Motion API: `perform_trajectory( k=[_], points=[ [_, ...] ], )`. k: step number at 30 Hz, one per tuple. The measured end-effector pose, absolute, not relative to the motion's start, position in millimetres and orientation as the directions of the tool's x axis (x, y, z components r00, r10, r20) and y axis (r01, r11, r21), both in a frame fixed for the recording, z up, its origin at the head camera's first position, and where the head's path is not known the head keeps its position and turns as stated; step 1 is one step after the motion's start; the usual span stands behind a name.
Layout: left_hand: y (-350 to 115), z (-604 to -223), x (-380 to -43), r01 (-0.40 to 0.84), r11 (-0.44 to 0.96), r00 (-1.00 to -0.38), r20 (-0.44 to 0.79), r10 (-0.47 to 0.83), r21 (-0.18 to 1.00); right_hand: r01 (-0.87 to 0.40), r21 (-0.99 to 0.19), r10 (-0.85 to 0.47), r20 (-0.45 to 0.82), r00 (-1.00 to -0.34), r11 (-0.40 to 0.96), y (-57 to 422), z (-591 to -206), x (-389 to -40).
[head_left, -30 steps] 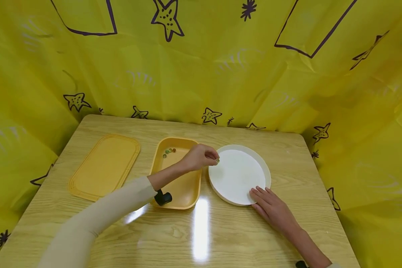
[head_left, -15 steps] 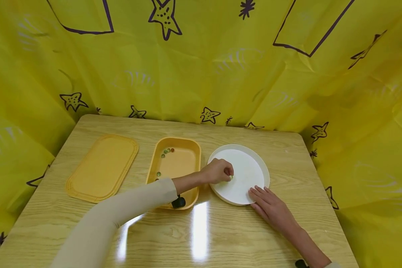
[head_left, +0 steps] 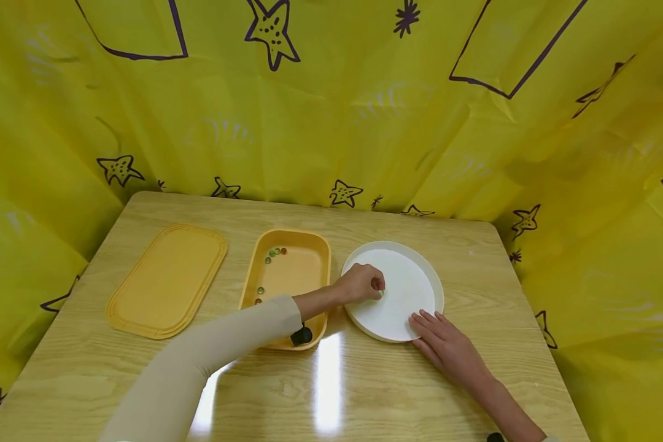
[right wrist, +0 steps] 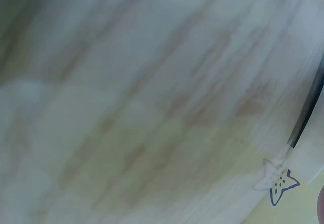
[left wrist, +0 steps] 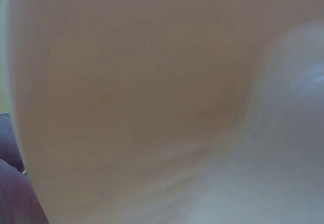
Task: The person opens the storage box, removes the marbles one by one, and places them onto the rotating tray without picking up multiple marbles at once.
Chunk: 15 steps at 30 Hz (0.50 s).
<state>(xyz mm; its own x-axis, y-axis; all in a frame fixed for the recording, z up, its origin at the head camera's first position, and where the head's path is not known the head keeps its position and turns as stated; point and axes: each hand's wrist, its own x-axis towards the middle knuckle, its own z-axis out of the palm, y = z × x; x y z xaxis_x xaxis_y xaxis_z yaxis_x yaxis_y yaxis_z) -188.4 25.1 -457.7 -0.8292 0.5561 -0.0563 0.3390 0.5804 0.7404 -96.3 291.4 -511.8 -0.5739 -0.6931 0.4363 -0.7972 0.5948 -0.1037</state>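
While the left hand [head_left: 360,285] holds a marble [head_left: 382,293] pinched at the fingertips, that marble is at the white tray [head_left: 409,273], slightly toward 9 o'clock from its centre; whether it touches the tray floor cannot be told. The right hand [head_left: 446,345] lies with fingers extended over the tray's rim, between 4 and 5 o'clock.

Possible faults (12 o'clock is the far edge of the table [head_left: 492,307]):

- Rolling: a marble released with a sideways push would probably run across the flat floor to the rim.
- Tipping: uneven pressure from the right hand could tilt the tray, sending the marble toward 5 o'clock.
- Snagging: the left forearm [head_left: 316,302] crosses the yellow box [head_left: 304,264]. Its black wrist camera [head_left: 301,336], between the box's 5 and 6 o'clock, could catch the edge and scatter the other marbles [head_left: 268,260], seen at 11 and 9 o'clock.
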Motion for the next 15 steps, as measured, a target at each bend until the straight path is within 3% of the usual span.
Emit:
perform_trajectory(
  k=[6, 15],
  points=[
    [25.6, -460.4, -189.8, 0.340, 0.596, -0.834, -0.059, 0.549, 0.728, -0.780, -0.115, -0.689, 0.403, -0.603, 0.615, 292.4, -511.9, -94.4],
    [22.0, -466.0, -193.5, 0.344, 0.610, -0.838, -0.059, 0.542, 0.714, -0.785, -0.113, -0.690, 0.413, -0.594, 0.608, 292.3, -513.8, -95.5]
  ],
)
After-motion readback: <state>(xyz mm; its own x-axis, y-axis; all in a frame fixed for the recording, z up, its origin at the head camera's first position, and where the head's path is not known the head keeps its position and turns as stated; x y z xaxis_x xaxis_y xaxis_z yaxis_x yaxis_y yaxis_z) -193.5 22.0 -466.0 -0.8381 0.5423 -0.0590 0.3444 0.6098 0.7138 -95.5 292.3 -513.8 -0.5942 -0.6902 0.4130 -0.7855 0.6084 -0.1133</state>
